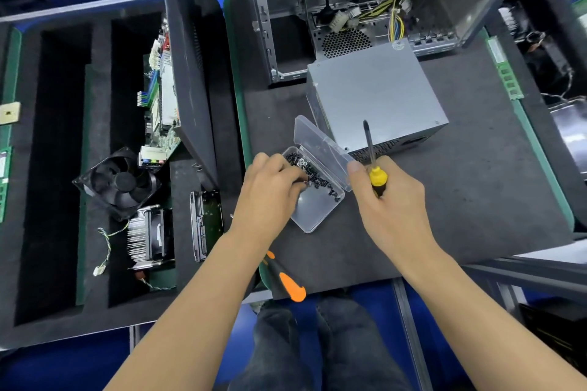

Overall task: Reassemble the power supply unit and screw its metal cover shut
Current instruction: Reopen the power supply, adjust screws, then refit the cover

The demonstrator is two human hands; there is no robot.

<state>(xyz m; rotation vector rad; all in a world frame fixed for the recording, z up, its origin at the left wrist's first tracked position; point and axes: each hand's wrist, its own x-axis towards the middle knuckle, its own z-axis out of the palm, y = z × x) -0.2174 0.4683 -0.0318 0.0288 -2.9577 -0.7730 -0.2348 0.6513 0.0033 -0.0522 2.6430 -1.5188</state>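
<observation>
**Screws picked for the power supply cover**

Fan [119, 182] and heat sink [148, 236] lay in the foam tray at the lower left of the frame, with a circuit board [162, 95] standing on edge above them. Just left of centre, the left hand [270, 187] reached into the clear plastic box [313, 192], its fingers curled down among the small black screws [313, 173]; whether a screw was already pinched could not be told. Right of the box, the right hand [389, 200] gripped the yellow-handled screwdriver [373, 162], shaft pointing up toward the power supply [378, 95]. That grey unit sat on the dark mat at centre right, its cover apparently on, with the open computer case [349, 3] behind it. The step in hand looked like fetching a cover screw. Next would likely come seating the screw in a cover hole, then bringing the driver tip to it squarely.
</observation>
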